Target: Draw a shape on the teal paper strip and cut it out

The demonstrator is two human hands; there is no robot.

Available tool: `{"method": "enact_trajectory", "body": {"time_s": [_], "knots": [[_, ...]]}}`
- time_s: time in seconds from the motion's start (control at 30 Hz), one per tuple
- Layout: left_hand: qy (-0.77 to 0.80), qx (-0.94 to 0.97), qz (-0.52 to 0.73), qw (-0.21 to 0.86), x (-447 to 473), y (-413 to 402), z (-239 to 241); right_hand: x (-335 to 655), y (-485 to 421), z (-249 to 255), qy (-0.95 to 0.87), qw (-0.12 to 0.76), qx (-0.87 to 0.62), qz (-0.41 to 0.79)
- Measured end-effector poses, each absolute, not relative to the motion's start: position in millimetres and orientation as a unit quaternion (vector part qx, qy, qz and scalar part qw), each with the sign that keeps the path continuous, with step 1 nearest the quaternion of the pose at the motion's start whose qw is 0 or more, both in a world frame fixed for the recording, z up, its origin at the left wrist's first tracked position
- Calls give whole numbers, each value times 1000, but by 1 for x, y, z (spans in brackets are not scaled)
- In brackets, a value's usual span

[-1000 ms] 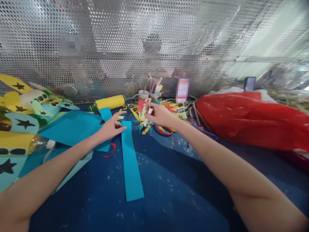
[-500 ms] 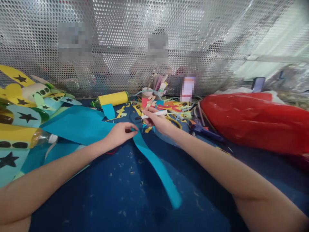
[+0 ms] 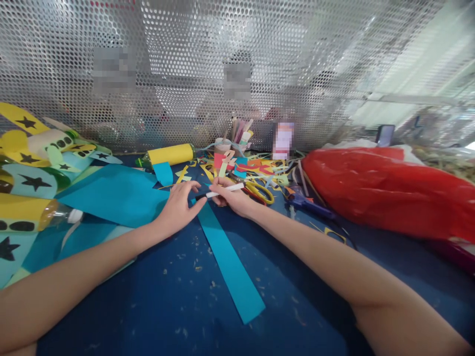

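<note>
My right hand (image 3: pixel 230 199) is closed on a white marker (image 3: pixel 226 190) with a black end, which points left. Facing it, my left hand (image 3: pixel 180 201) has its thumb and fingers apart around the marker's black end; I cannot tell whether they touch it. A blue paper strip (image 3: pixel 230 259) lies flat on the dark blue table (image 3: pixel 159 296). Its far end is below my left thumb, and its near end slants toward me and to the right.
Left are a large blue paper sheet (image 3: pixel 115 193) and bottles dressed in paper with black stars. A yellow-wrapped bottle (image 3: pixel 170 154), paper scraps (image 3: pixel 256 168), yellow-handled scissors (image 3: pixel 261 192) and a cup (image 3: pixel 223 146) stand or lie behind. A red plastic bag (image 3: pixel 378 193) sits right.
The strip has settled flat, its far end no longer pinched by my left hand. That hand has spread its fingers by the marker's black end. My right hand has come slightly nearer with the marker.
</note>
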State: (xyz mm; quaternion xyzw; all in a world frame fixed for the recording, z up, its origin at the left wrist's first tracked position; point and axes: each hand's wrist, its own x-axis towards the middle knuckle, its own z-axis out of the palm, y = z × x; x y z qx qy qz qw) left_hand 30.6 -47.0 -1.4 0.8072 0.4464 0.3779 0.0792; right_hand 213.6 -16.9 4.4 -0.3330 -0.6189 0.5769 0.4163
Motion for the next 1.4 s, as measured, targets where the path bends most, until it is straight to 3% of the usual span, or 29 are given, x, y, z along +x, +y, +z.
{"method": "enact_trajectory", "body": {"time_s": [0.23, 0.43, 0.73, 1.4], "knots": [[384, 857, 335, 82, 32, -48, 2, 217, -17, 7, -656, 358, -304, 590], [413, 859, 299, 42, 33, -49, 0, 216, -12, 2, -640, 380, -327, 583], [424, 857, 268, 118, 35, -50, -3, 219, -16, 9, -648, 357, -346, 577], [451, 863, 211, 82, 35, -57, 4, 218, -19, 12, -648, 346, -350, 581]]}}
